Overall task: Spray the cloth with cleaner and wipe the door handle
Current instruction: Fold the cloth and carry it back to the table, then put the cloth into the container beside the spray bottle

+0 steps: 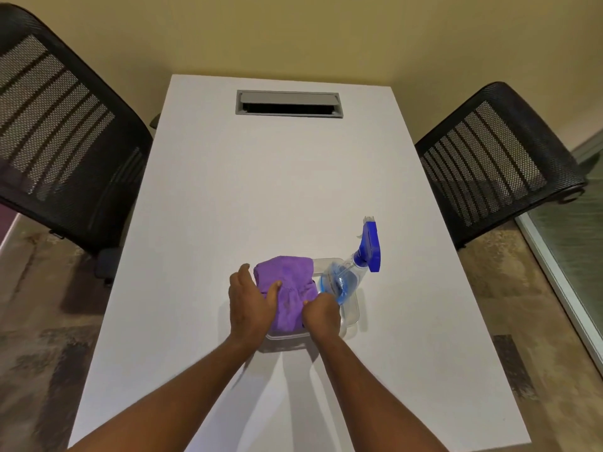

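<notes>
A folded purple cloth (288,283) lies in a clear plastic tray (350,313) on the white table (261,190). My left hand (249,305) grips the cloth's left side, thumb pressed on top. My right hand (321,316) is closed around the lower body of a clear spray bottle (342,278) holding blue liquid. The bottle leans to the right out of the tray, its blue trigger head (370,247) pointing up and away. No door handle is in view.
A grey cable hatch (288,104) is set into the table's far end. Black mesh chairs stand at the left (65,132) and right (496,164). A glass panel with a white frame (567,275) runs along the right edge.
</notes>
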`<state>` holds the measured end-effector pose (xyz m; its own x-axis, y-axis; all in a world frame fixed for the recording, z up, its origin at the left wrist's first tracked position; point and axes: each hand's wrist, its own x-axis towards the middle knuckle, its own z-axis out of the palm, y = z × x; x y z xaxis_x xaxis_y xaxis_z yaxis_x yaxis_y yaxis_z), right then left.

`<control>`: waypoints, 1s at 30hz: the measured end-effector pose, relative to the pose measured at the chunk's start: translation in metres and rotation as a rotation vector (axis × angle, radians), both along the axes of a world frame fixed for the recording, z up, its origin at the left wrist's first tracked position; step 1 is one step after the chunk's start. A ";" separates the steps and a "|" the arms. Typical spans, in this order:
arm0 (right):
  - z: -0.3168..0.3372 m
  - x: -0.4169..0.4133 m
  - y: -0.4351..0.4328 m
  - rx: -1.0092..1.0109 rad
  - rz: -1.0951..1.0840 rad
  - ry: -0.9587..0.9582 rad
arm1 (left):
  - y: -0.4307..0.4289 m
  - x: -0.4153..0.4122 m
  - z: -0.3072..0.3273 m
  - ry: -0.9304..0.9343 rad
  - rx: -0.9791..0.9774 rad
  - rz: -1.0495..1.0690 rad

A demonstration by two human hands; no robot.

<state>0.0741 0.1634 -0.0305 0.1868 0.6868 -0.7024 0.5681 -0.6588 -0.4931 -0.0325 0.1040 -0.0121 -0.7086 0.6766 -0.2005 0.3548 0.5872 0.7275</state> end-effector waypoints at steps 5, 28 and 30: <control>-0.005 -0.003 -0.003 -0.025 -0.142 0.044 | -0.004 0.003 -0.004 -0.140 0.111 0.011; -0.015 -0.006 -0.015 -0.047 -0.083 0.008 | 0.011 0.004 -0.019 -0.326 -0.051 -0.015; -0.016 -0.005 -0.015 -0.007 0.037 -0.048 | 0.013 0.003 -0.019 -0.270 -0.086 -0.022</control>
<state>0.0692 0.1483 -0.0464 0.1951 0.6886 -0.6984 0.6146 -0.6407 -0.4601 -0.0293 0.1173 -0.0311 -0.6072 0.6633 -0.4373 0.1684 0.6454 0.7450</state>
